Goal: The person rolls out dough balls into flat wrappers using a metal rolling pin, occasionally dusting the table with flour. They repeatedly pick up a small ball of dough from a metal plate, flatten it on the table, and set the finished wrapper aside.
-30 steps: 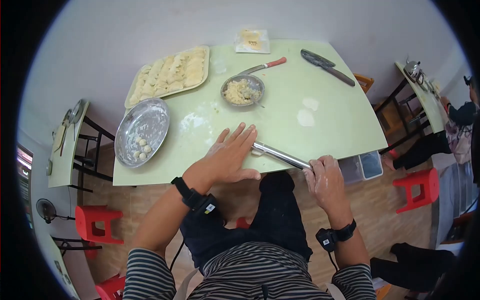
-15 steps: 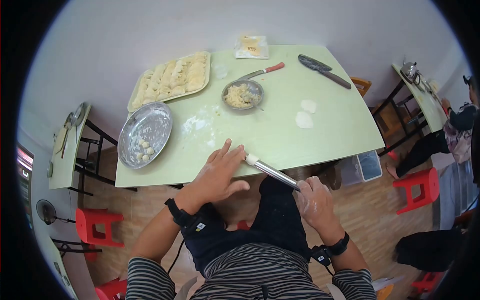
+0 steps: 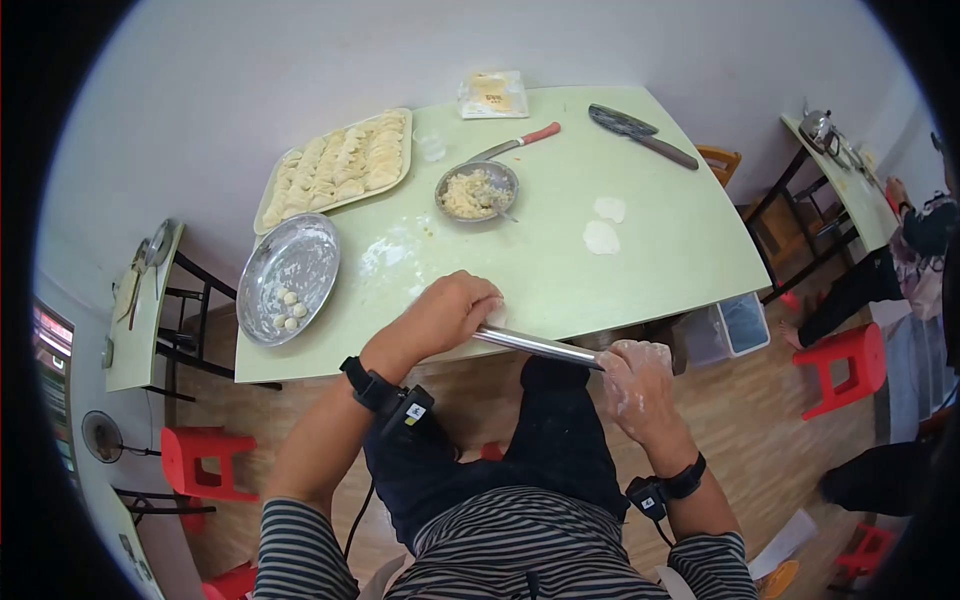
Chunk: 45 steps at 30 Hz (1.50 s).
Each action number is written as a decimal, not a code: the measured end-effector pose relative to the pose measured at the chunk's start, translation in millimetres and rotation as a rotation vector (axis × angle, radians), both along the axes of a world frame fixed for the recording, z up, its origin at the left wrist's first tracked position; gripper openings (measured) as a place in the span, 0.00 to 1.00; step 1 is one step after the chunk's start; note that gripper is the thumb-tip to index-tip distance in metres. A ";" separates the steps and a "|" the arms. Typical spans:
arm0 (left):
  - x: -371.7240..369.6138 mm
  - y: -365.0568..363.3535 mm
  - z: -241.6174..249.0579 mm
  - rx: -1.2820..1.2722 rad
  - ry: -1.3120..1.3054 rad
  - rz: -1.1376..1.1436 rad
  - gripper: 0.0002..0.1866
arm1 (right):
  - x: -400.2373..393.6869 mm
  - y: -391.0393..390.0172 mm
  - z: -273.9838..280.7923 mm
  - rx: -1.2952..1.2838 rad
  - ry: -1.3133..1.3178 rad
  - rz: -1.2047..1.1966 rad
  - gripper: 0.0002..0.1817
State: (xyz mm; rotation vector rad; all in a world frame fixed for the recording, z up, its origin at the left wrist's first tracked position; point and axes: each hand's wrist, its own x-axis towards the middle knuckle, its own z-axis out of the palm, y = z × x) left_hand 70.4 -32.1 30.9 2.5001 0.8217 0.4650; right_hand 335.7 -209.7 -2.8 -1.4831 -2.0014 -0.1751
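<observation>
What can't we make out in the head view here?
- Dough piece under the left hand: hidden by its curled fingers.
- Rolling pin: both ends hidden, one by each hand; right hand wraps the near end.
- Packet label at the table far edge: too small to read.

Bowl (image 3: 477,190) sits right of tray (image 3: 268,212), behind pan (image 3: 312,238).

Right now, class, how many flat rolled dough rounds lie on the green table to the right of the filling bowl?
2. One dough round lies farther from the person; the other dough round lies just nearer, beside it. More dough may be hidden under the left hand.
</observation>
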 end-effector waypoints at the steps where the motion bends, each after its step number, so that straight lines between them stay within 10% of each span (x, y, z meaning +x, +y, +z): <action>1: 3.0 -1.2 -1.2 0.000 0.002 0.001 0.08 | 1.0 -0.1 2.4 -0.003 -0.009 -0.002 0.14; 7: 8.6 -4.6 -21.8 -0.692 -0.430 0.569 0.10 | 27.1 -11.6 -7.0 -0.100 0.161 -0.003 0.14; 14: 15.3 -35.4 -16.3 -0.253 -0.224 0.556 0.12 | 30.7 -22.0 -22.9 -0.216 0.539 -0.099 0.14; 27: -32.4 -51.2 -9.9 0.426 0.094 0.173 0.35 | -10.8 15.4 8.0 -0.176 0.212 0.074 0.14; 45: 6.4 6.0 -6.5 0.060 0.408 0.109 0.58 | 12.5 60.9 3.5 -0.266 -0.270 -0.260 0.30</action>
